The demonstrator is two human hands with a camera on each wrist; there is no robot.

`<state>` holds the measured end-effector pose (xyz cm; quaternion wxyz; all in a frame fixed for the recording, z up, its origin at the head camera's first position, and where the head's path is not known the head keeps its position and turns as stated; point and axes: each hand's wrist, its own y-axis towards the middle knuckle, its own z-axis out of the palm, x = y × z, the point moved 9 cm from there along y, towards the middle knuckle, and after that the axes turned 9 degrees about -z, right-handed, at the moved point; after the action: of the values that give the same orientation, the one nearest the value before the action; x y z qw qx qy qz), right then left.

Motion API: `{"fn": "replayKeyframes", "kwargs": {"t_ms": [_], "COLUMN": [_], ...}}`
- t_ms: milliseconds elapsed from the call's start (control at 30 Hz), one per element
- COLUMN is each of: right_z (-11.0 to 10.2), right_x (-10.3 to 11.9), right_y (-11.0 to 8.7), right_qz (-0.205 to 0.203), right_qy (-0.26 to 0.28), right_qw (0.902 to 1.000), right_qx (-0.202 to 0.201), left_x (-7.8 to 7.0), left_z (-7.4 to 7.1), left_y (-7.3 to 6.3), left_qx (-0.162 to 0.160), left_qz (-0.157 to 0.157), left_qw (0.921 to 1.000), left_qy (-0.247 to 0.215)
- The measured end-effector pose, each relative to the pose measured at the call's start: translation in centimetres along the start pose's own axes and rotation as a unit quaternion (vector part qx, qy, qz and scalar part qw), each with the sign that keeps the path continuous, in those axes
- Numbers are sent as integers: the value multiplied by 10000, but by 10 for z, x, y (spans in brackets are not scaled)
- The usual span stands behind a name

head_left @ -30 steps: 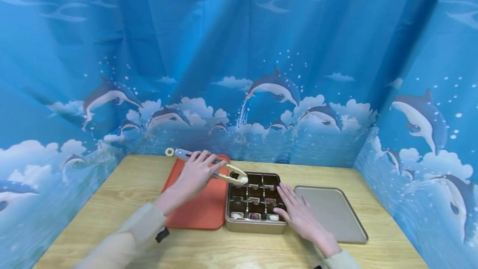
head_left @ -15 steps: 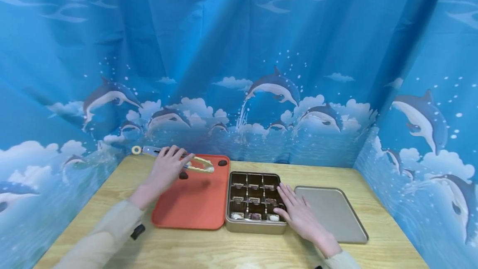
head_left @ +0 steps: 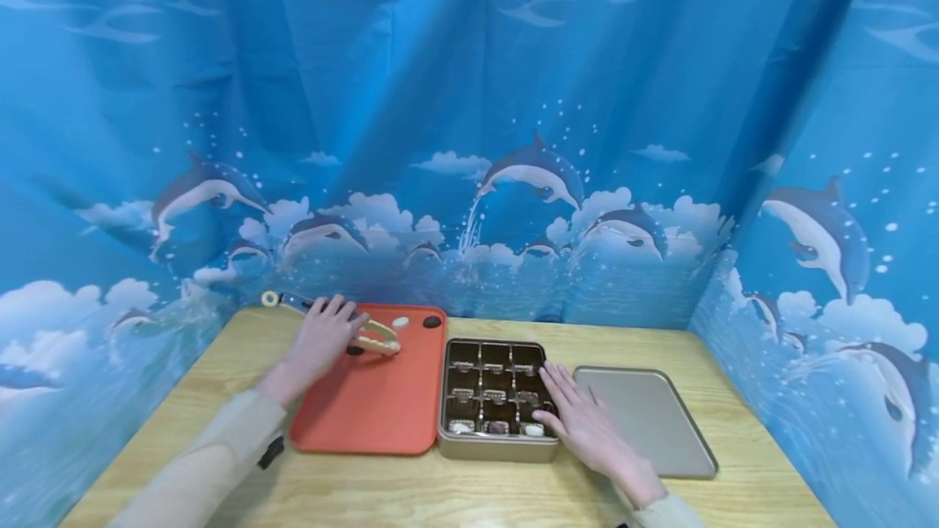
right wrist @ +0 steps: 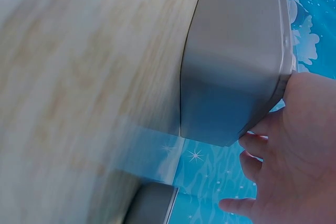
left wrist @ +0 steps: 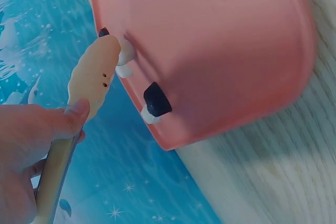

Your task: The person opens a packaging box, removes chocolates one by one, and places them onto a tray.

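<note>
My left hand [head_left: 320,342] grips the yellow-and-grey tongs [left wrist: 93,72] above the orange-red tray [head_left: 374,414]. Right at the tongs' tips shows a white chocolate-like piece [left wrist: 126,52]. Other small pieces lie along the tray's far side: a white one [head_left: 399,322], a dark one [head_left: 432,322] and another dark piece [left wrist: 157,99] with a white one behind it. Straight fingers of my right hand [head_left: 584,426] rest on the right rim of the metal box [head_left: 499,451]. Inside its divided insert, the front row holds white and dark pieces.
A flat metal lid [head_left: 645,422] lies to the right of the box, partly behind my right hand. All of this is on a light wooden table [head_left: 396,495]. A blue dolphin-print curtain [head_left: 469,145] hangs behind and at both sides.
My left hand has carried the tongs, with a white piece at their tips, left from the box's back-left compartment to over the tray, then slightly lower. The right hand has stayed on the box.
</note>
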<state>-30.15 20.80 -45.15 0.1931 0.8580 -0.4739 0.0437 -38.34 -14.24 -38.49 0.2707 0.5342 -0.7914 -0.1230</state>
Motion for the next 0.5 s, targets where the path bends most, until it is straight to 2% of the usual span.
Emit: {"fn": "replayKeyframes", "kwargs": {"t_ms": [100, 267, 367, 500], "right_z": [1, 2, 2, 2], "right_x": [0, -1, 0, -1], "right_y": [-1, 0, 0, 0], "right_qz": [-56, 112, 159, 153], "right_qy": [-11, -10, 10, 23], "right_qw": [10000, 9998, 9996, 9996], "right_qx": [-78, 185, 241, 237], "left_x": [-1, 0, 5, 7], "left_z": [8, 12, 5, -13], "left_y": [1, 3, 3, 1], "left_qx": [111, 175, 128, -64], "left_qz": [-27, -175, -404, -609], "left_qw": [9999, 9997, 9987, 9965], "left_qy": [29, -78, -288, -567]}}
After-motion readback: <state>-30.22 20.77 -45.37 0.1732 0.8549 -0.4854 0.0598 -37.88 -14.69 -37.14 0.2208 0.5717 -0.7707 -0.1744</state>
